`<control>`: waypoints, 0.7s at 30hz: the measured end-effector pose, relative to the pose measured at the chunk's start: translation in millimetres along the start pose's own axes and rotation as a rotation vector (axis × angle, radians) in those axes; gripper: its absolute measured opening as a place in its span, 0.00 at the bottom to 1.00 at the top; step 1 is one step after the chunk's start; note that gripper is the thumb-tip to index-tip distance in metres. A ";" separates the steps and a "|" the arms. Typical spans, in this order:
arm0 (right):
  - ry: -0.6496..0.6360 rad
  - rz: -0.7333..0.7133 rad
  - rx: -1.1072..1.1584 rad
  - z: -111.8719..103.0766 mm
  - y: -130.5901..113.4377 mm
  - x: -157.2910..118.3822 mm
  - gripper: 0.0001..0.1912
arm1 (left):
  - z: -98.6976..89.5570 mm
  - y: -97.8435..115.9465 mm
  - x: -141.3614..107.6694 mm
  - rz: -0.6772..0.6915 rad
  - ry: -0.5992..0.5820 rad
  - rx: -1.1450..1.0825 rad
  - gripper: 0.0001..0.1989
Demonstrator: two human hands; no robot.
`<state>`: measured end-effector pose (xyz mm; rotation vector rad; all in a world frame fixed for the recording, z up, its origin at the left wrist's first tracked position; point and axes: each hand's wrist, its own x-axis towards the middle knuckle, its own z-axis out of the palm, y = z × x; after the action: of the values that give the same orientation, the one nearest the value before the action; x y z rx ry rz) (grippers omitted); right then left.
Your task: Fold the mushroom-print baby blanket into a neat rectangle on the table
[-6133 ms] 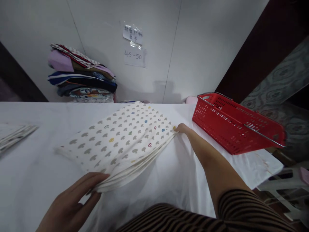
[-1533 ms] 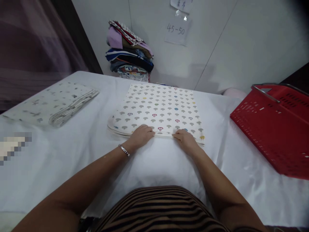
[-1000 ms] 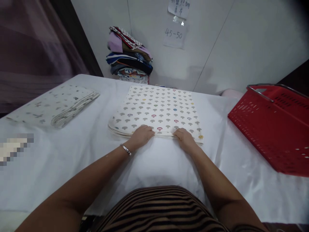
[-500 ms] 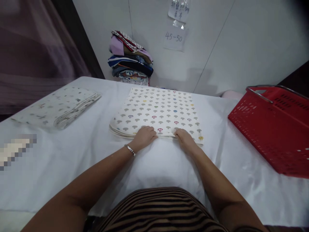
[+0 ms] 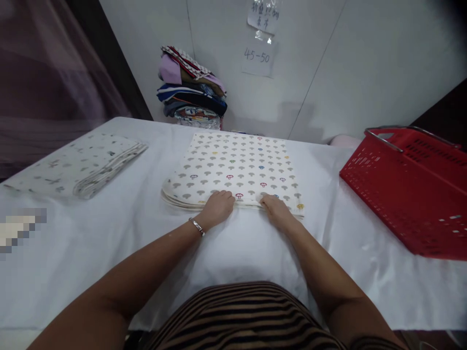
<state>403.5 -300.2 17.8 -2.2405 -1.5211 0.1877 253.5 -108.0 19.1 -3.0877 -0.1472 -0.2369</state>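
Observation:
A folded white cloth (image 5: 233,163) printed with grey and coloured mushrooms lies flat in front of me, its layers showing along the near edge. My left hand (image 5: 219,208) grips that near edge left of the middle, fingers curled over it; a bracelet circles the wrist. A short way to the right, my right hand (image 5: 275,210) pinches the same edge between thumb and fingers. The undersides of both grips are hidden by the hands.
Another folded patterned cloth (image 5: 87,163) lies at the left of the white-covered table (image 5: 321,272). A red plastic basket (image 5: 408,194) with metal handles stands at the right. Behind the table, folded clothes (image 5: 193,92) are stacked against a wall bearing paper signs (image 5: 257,56).
The view has shifted slightly, so most things sit a little further left. Both hands stay on the cloth's near edge, and the right fingers look more tightly closed.

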 end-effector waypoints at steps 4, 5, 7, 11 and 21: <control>0.134 -0.067 -0.095 -7.5 2.8 9.9 0.12 | -19.3 -7.1 7.5 0.024 0.065 0.008 0.08; 0.199 -0.087 -0.146 -8.9 3.7 12.6 0.12 | -23.0 -9.1 8.6 0.039 0.092 0.022 0.08; 0.272 -0.129 -0.257 -8.2 5.8 15.5 0.12 | -24.7 -11.9 8.2 0.089 0.100 0.057 0.07; 0.118 -0.258 -0.381 7.0 10.3 9.2 0.11 | -8.9 -12.4 -1.5 0.200 0.028 0.093 0.07; 0.007 -0.292 -0.454 11.9 6.1 -1.2 0.12 | 0.7 -6.6 -11.3 0.149 0.041 0.087 0.08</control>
<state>404.2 -300.0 4.4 -2.2937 -2.0239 -0.2789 241.9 -102.4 16.9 -2.9869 0.0723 -0.2795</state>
